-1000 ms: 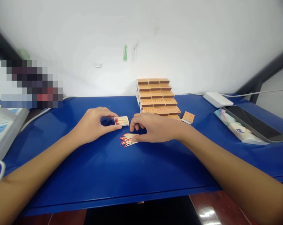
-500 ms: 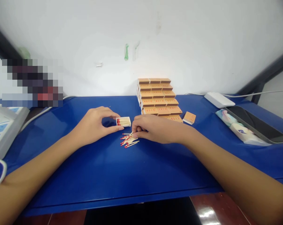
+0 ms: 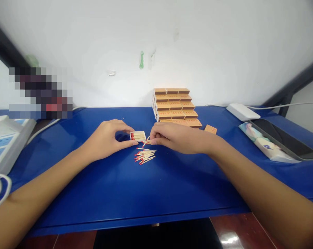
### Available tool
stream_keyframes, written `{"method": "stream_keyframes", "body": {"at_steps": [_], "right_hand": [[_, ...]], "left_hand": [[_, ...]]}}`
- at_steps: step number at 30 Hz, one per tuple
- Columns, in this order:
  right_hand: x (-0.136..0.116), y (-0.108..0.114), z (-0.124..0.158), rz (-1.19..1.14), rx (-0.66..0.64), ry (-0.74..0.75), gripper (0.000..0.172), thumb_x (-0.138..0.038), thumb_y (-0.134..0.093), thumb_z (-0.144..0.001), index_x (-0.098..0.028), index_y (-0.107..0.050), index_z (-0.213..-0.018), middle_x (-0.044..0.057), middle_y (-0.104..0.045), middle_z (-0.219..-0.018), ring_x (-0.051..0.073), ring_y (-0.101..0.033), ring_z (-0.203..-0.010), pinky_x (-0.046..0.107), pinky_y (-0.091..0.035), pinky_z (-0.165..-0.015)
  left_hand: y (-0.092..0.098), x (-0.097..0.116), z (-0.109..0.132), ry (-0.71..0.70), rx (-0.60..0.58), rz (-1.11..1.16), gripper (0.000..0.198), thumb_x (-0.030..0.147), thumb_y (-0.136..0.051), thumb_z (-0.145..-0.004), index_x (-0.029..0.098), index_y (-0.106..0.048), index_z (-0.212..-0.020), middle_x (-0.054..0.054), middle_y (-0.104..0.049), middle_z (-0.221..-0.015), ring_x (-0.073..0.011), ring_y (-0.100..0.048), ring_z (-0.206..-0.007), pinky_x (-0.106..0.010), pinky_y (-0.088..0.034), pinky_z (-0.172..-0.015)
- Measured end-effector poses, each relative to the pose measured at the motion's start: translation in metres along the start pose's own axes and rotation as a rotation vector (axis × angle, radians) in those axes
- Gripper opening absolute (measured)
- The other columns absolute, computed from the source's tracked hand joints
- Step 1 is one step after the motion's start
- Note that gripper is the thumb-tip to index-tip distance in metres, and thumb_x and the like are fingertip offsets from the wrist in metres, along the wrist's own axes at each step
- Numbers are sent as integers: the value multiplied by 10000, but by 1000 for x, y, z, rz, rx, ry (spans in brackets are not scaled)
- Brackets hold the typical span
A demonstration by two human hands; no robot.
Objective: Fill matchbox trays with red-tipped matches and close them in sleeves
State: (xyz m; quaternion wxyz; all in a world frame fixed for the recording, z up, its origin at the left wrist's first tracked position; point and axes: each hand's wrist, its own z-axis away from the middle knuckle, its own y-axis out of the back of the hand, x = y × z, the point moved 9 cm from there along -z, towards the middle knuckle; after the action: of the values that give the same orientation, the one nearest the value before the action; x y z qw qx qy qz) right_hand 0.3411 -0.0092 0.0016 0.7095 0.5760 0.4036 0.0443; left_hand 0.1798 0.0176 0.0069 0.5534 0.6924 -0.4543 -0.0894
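Observation:
My left hand (image 3: 114,136) grips a small white matchbox tray (image 3: 145,134) between thumb and fingers, and red-tipped matches lie side by side inside it. Just right of the tray, my right hand (image 3: 169,136) pinches a few matches (image 3: 146,141), their red heads pointing different ways. Nearer me, a loose pile of matches (image 3: 145,156) rests on the blue table (image 3: 156,193), heads mostly to the left. Beyond my right wrist lies an orange matchbox sleeve (image 3: 210,129), partly covered by the wrist.
Stacked matchboxes (image 3: 174,105) rise in steps against the wall. To the right are a phone (image 3: 286,138), a tissue pack (image 3: 267,147) and a white box-shaped device (image 3: 242,112) with a cable. A power strip (image 3: 6,141) and white cables sit on the left.
My right hand has lifted a few matches off the pile and moved them away from me, up beside the tray. My left hand still holds the tray in nearly the same place.

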Motion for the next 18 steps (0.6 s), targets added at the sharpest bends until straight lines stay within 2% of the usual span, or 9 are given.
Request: {"method": "stream_keyframes", "body": {"at_steps": [9, 18], "right_hand": [[-2, 1, -5, 97, 148, 6, 210, -325, -495, -1082, -187, -617, -983, 93, -669, -1059, 217, -597, -926, 344, -432, -805], [-17, -10, -10, 160, 152, 64, 139, -235, -567, -1066, -159, -656, -990, 86, -631, -1055, 198, -578, -932, 324, -427, -830]], "left_hand": [[-4, 25, 2, -90, 0, 36, 292, 469, -818, -899, 235, -812, -1074, -37, -804, -1027, -218, -717, -929, -344, -553, -836], [-7, 21, 2, -63, -24, 54, 321, 483, -836, -876, 224, -798, -1061, -51, -800, -1038, -229, -723, -934, -358, -558, -835]]}}
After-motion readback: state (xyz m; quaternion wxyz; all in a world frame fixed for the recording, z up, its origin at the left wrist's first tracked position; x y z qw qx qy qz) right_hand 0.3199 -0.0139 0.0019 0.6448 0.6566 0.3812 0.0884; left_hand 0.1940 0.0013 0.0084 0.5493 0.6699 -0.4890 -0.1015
